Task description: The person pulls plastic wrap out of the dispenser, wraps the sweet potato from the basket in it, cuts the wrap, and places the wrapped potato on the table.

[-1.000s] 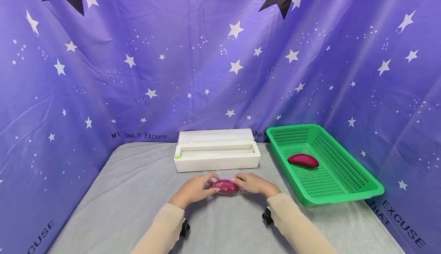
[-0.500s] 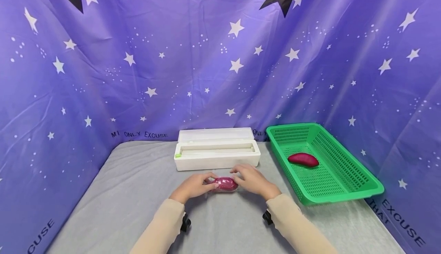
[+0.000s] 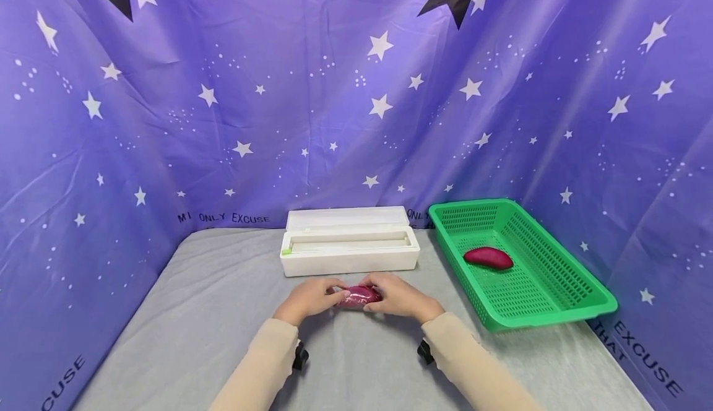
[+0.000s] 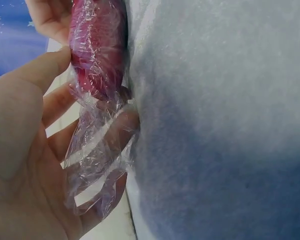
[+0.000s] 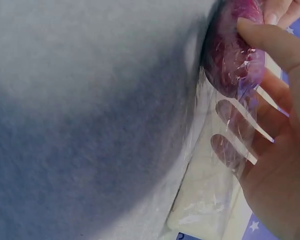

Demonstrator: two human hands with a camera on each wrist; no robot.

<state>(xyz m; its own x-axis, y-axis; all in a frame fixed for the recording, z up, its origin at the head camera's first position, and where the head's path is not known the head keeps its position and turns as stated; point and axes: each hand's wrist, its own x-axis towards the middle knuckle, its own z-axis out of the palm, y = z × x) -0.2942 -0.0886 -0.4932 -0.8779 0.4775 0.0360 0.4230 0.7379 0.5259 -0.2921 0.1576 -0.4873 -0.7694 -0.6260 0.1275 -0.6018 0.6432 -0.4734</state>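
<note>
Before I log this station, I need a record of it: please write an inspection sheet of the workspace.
Surface: grey cloth.
Job's things: purple-red vegetable in clear film; open white box behind it; green basket holding a second vegetable.
Clutter: nothing seen.
Hands: left hand and right hand hold the wrapped vegetable from opposite ends.
Cables: nothing seen.
Surroundings: purple star-print curtain behind and on both sides.

Glare streaks the clear film [image 4: 92,150] (wrist views look dimmer, soft).
</note>
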